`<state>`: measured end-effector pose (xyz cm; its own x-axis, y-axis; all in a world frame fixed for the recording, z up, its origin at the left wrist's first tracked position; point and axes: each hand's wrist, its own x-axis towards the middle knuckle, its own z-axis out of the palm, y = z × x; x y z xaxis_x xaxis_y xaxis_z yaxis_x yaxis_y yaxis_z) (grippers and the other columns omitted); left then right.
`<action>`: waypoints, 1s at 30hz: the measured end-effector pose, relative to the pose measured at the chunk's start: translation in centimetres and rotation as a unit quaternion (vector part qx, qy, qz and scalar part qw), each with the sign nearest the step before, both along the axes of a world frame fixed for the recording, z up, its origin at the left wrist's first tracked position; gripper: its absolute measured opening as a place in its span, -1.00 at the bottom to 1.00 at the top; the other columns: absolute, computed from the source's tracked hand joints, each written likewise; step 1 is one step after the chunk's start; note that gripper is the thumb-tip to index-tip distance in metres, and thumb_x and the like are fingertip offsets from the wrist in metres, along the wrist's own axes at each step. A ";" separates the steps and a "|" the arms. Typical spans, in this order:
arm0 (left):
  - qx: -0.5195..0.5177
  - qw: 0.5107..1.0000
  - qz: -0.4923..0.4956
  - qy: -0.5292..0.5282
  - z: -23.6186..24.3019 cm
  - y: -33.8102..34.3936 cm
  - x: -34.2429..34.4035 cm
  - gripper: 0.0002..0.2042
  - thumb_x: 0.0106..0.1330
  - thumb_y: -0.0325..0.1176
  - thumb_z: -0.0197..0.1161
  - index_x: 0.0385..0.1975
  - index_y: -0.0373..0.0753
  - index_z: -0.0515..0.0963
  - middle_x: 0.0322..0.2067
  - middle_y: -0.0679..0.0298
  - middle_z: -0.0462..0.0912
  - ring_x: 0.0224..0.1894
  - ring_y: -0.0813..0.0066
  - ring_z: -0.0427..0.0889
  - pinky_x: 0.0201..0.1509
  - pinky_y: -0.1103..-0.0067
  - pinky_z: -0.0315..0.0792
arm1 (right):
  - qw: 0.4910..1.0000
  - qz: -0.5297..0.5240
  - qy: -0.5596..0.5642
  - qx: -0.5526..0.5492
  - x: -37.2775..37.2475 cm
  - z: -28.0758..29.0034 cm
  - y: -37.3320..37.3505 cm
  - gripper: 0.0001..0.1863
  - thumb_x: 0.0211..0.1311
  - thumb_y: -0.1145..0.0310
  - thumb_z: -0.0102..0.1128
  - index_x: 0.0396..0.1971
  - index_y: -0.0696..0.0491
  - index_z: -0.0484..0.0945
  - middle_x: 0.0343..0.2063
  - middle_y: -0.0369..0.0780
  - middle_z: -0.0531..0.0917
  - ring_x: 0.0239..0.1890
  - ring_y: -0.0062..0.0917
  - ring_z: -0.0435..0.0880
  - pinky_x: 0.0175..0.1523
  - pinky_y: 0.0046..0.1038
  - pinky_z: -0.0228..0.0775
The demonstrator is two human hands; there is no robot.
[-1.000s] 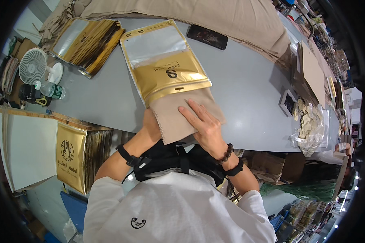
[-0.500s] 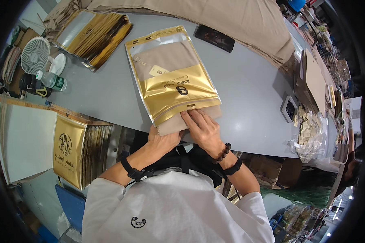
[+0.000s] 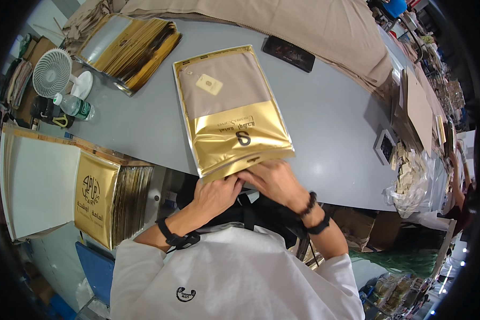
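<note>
A gold packaging bag [image 3: 240,125] with a clear window lies on the table, its near edge toward me. Through the window shows a folded beige cloth [image 3: 224,98], with a small cream tag [image 3: 209,84] on it. My left hand [image 3: 217,193] grips the bag's near edge at its left part, fingers closed. Beside it, my right hand [image 3: 274,180] is closed on the same edge, close to the hang hole. The two hands nearly touch, and their fingertips are partly hidden.
A stack of gold bags [image 3: 130,50] lies at far left, near a white fan [image 3: 53,72] and a plastic bottle [image 3: 74,106]. More bags [image 3: 98,200] stand in a box below. A dark phone [image 3: 289,53] lies by beige fabric [image 3: 314,26]; tags [image 3: 410,173] fill a bag at right.
The beige cloth that stuck out of the bag's near end is now inside, lying flatter and farther up. The tag has shifted away from me with it. Both hands hold the bag's edge.
</note>
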<state>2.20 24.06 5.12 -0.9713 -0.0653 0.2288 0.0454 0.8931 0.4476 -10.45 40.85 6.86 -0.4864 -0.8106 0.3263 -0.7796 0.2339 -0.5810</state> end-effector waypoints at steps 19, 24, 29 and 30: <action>0.572 0.788 0.091 -0.209 -2.7 -1.5 7.2 -0.71 0.57 -0.20 0.26 -0.22 -0.37 0.66 -0.47 0.33 0.67 -0.50 0.66 0.59 -0.44 0.68 0.47 | 0.779 -0.124 -0.609 0.084 7.6 -1.1 3.2 -0.64 0.50 0.15 0.31 -0.18 0.22 0.71 -0.56 -0.31 0.69 -0.62 -0.75 0.59 -0.53 -0.66 0.45; 0.647 0.729 0.089 -0.205 -2.3 -0.3 6.5 -0.71 0.55 -0.19 0.28 -0.04 -0.32 0.63 -0.38 0.36 0.66 -0.40 0.68 0.58 -0.38 0.69 0.44 | 0.724 -0.116 -0.680 -0.001 7.7 -2.4 2.1 -0.65 0.52 0.18 0.29 -0.39 0.17 0.70 -0.58 -0.30 0.70 -0.65 -0.76 0.53 -0.55 -0.64 0.33; 0.655 0.718 0.186 -0.142 -2.6 1.3 5.9 -0.82 0.51 -0.30 0.26 -0.26 -0.27 0.66 -0.43 0.43 0.62 -0.41 0.66 0.50 -0.33 0.64 0.36 | 0.723 -0.101 -0.683 -0.020 7.8 -2.4 0.8 -0.63 0.50 0.19 0.31 -0.48 0.13 0.70 -0.59 -0.30 0.71 -0.65 -0.76 0.52 -0.55 -0.64 0.30; 0.665 0.709 0.206 -0.112 -2.7 1.6 5.9 -0.85 0.46 -0.36 0.28 -0.35 -0.26 0.66 -0.46 0.44 0.61 -0.43 0.67 0.48 -0.33 0.63 0.34 | 0.727 -0.097 -0.679 -0.018 7.9 -2.3 0.5 -0.62 0.50 0.19 0.31 -0.50 0.13 0.70 -0.59 -0.29 0.71 -0.65 -0.76 0.53 -0.55 -0.64 0.30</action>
<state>8.13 25.62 2.46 -0.8099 -0.3666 -0.4580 -0.3018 -0.4091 0.8611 -2.53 41.37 4.57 -0.4827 -0.6870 -0.5431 0.5652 0.2292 -0.7924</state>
